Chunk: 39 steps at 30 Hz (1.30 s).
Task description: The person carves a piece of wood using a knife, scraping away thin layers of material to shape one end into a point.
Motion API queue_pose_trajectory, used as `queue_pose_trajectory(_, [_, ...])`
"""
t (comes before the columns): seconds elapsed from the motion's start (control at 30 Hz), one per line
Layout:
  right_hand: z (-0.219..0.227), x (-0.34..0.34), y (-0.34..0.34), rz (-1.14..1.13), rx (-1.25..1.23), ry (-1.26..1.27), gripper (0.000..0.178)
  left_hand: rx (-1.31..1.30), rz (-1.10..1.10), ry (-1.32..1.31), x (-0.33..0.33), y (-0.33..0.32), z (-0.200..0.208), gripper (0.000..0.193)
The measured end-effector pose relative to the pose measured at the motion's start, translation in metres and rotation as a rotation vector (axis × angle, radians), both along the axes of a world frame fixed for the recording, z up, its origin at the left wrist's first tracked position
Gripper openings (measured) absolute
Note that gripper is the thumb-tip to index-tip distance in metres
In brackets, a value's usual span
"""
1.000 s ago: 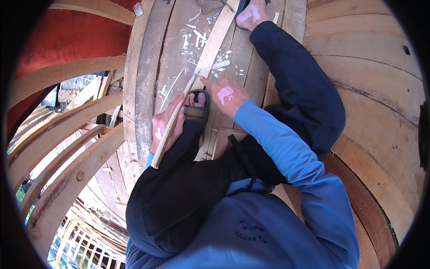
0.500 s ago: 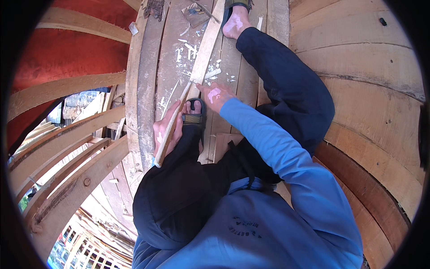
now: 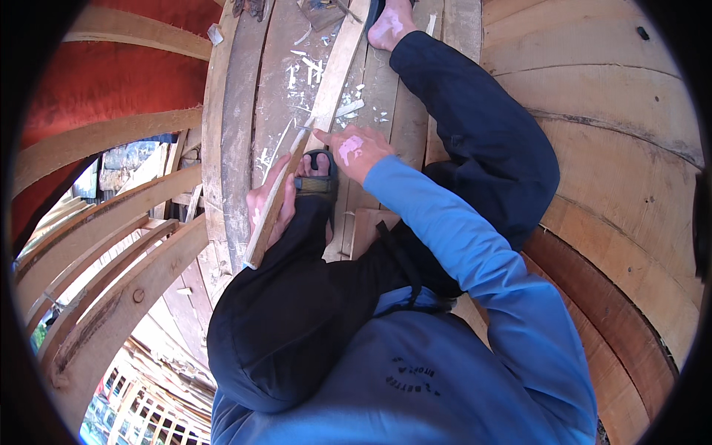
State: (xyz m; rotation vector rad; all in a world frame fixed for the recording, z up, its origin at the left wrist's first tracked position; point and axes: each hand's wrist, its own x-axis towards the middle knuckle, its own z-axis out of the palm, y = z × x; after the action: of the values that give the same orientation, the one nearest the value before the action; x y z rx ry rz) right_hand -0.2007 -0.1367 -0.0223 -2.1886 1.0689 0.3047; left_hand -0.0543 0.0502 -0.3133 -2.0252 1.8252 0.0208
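My left hand (image 3: pixel 257 202) is wrapped round a slanting wooden stick (image 3: pixel 276 202), just left of my sandalled left foot (image 3: pixel 317 167). The far end of the stick meets a long pale wooden strip (image 3: pixel 337 81), which runs away from me over the floorboards. A thin metallic-looking piece shows at that meeting point, too small to name. My right hand (image 3: pixel 357 153) is closed there, its index finger stretched to the edge of the strip. Whatever its other fingers hold is hidden.
Pale wood shavings (image 3: pixel 313 68) and a larger chip (image 3: pixel 349 108) lie on the floorboards (image 3: pixel 282 44). Curved timber ribs (image 3: pixel 111 196) stand at left before a red sheet (image 3: pixel 89 89). A plank wall (image 3: pixel 593 96) rises at right. My right leg (image 3: pixel 482 141) stretches forward.
The whole view has shifted a little, so the floor sits higher in the picture. Both hands and the stick have come slightly nearer to me relative to the floorboards.
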Motion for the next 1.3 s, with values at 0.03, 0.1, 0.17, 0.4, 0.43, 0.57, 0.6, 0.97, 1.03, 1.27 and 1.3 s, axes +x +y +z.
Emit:
queue_pose_trajectory(0.03, [-0.008, -0.002, 0.0, -0.025, -0.005, 0.046, 0.048, -0.09, -0.06, 0.043, -0.004, -0.004, 0.0, 0.058])
queue_pose_trajectory(0.1, [-0.022, 0.0, -0.006, -0.073, -0.025, 0.129, 0.048, -0.263, -0.135, 0.103, -0.013, -0.016, 0.001, 0.056])
queue_pose_trajectory(0.17, [-0.028, -0.011, -0.005, -0.095, -0.036, 0.077, 0.049, -0.362, -0.193, 0.13, -0.022, -0.026, 0.004, 0.054])
queue_pose_trajectory(0.4, [0.008, -0.02, 0.017, -0.13, -0.011, -0.031, 0.041, -0.533, -0.297, 0.109, -0.009, -0.024, 0.006, 0.05])
queue_pose_trajectory(0.43, [0.008, -0.018, 0.016, -0.121, -0.007, -0.035, 0.042, -0.547, -0.307, 0.107, -0.008, -0.024, 0.008, 0.049])
queue_pose_trajectory(0.57, [-0.016, -0.005, 0.001, -0.074, -0.004, 0.028, 0.048, -0.599, -0.355, 0.103, -0.011, -0.026, 0.017, 0.047])
queue_pose_trajectory(0.6, [-0.017, 0.001, -0.005, -0.06, -0.012, 0.064, 0.051, -0.616, -0.366, 0.102, -0.012, -0.031, 0.017, 0.047])
queue_pose_trajectory(0.97, [-0.006, 0.006, -0.004, -0.032, -0.069, 0.027, 0.044, -0.735, -0.47, 0.053, -0.015, -0.03, 0.034, 0.044])
queue_pose_trajectory(1.03, [-0.01, 0.012, -0.009, -0.03, -0.07, 0.031, 0.044, -0.779, -0.511, 0.0, -0.016, -0.037, 0.036, 0.044])
queue_pose_trajectory(1.27, [0.0, 0.01, 0.002, -0.028, -0.015, 0.045, 0.046, -0.708, -0.441, 0.085, -0.005, -0.026, 0.043, 0.044])
queue_pose_trajectory(1.3, [-0.006, 0.009, -0.001, -0.051, -0.031, 0.08, 0.047, -0.688, -0.423, 0.143, -0.011, -0.03, 0.043, 0.043])
